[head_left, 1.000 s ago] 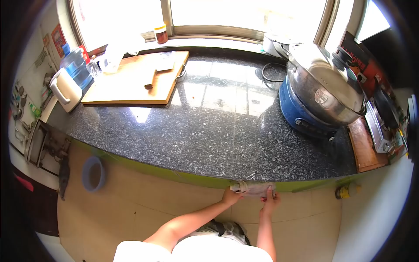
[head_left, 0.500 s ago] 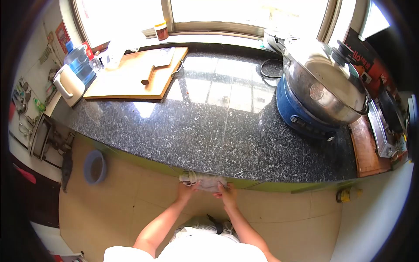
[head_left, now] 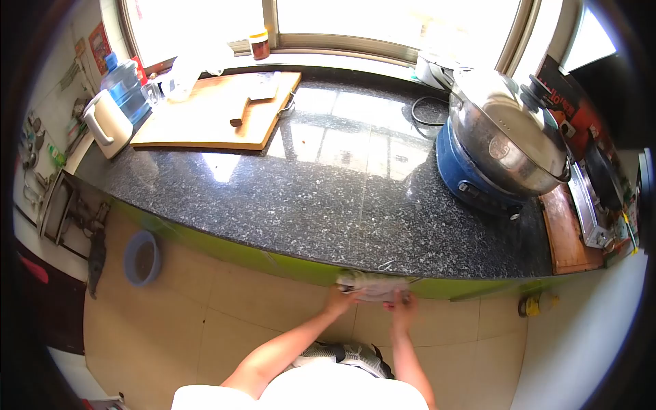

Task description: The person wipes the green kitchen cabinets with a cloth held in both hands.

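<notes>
Both hands hold a pale, crumpled cloth (head_left: pixel 374 285) just in front of the counter's front edge, against or close to the green cabinet front. My left hand (head_left: pixel 339 301) grips its left end, fingers partly behind the folds. At the other end, my right hand (head_left: pixel 403 309) is closed on the cloth and slightly blurred. On the countertop (head_left: pixel 294 212), just above the cloth, lies a short white string (head_left: pixel 387 265).
A cutting board (head_left: pixel 184 130) with a cleaver (head_left: pixel 256 97) lies at the back left, near a cream kettle (head_left: pixel 108 128) and water bottle (head_left: pixel 125 89). A large steel pot (head_left: pixel 502 147) sits on a blue cooker (head_left: pixel 471 188) at right. A basin (head_left: pixel 143 258) stands on the floor.
Both hands and the cloth have moved to the right along the counter's front edge. The camera view has shifted slightly.
</notes>
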Available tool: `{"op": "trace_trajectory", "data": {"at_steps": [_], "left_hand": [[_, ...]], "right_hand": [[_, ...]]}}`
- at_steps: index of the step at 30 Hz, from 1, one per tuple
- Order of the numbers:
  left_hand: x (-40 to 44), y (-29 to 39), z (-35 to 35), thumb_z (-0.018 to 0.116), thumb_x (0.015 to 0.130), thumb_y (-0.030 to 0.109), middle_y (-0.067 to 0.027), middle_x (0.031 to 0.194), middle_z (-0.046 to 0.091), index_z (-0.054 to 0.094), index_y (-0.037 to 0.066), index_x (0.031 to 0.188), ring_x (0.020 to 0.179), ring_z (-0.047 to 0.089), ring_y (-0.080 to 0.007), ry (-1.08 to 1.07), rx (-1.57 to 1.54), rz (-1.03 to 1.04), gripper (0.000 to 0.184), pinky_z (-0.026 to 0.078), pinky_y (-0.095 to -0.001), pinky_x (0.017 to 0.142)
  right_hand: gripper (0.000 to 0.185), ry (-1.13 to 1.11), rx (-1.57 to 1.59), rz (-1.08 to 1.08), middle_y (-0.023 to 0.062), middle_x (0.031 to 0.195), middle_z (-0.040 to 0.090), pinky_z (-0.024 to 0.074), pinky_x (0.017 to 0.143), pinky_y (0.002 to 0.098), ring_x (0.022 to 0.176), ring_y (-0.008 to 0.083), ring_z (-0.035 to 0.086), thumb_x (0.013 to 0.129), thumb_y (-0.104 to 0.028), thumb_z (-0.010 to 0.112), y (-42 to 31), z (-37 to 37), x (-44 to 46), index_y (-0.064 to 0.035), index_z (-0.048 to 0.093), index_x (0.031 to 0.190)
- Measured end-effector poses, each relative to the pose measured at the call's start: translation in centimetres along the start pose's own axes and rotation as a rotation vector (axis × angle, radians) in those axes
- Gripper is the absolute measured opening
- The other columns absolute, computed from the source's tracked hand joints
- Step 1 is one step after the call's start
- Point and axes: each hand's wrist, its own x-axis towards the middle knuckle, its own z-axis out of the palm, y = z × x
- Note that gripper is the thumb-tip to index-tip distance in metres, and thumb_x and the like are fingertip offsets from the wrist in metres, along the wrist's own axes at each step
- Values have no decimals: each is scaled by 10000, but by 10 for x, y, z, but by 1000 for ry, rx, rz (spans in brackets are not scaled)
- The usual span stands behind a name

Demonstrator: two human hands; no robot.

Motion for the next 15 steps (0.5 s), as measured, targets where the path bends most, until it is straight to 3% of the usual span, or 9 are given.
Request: {"op": "trace_trajectory", "data": {"at_steps": [3, 7, 10, 15], "left_hand": [[-7, 16, -74, 708, 735, 114, -80, 793, 643, 626, -28, 877, 642, 620, -135, 191, -31, -65, 217, 523, -243, 515], [-14, 39, -141, 685, 743, 63, -69, 794, 638, 625, -35, 871, 593, 588, -119, 375, 42, 47, 172, 508, -234, 487], [-13, 38, -137, 679, 751, 63, -80, 820, 635, 610, -42, 891, 601, 594, -126, 378, 58, 70, 188, 506, -236, 476], [-1, -12, -77, 677, 762, 76, -112, 872, 628, 574, -51, 942, 652, 626, -162, 223, -66, -56, 243, 513, -238, 490]], "right_hand": [[459, -240, 1, 93, 137, 873, 565, 511, 474, 275, 537, 209, 607, 801, -232, 661, 16, 55, -20, 43, 401, 1062], [418, -520, -17, 220, 152, 854, 572, 511, 488, 265, 582, 231, 633, 801, -228, 661, 45, 115, -29, 31, 409, 1012], [413, -530, 19, 290, 153, 829, 584, 502, 483, 259, 563, 225, 626, 801, -212, 661, 39, 113, -26, 28, 406, 1019], [397, -278, 127, 206, 126, 779, 603, 477, 460, 265, 519, 194, 604, 780, -173, 675, 13, 50, -15, 0, 412, 1022]]}}
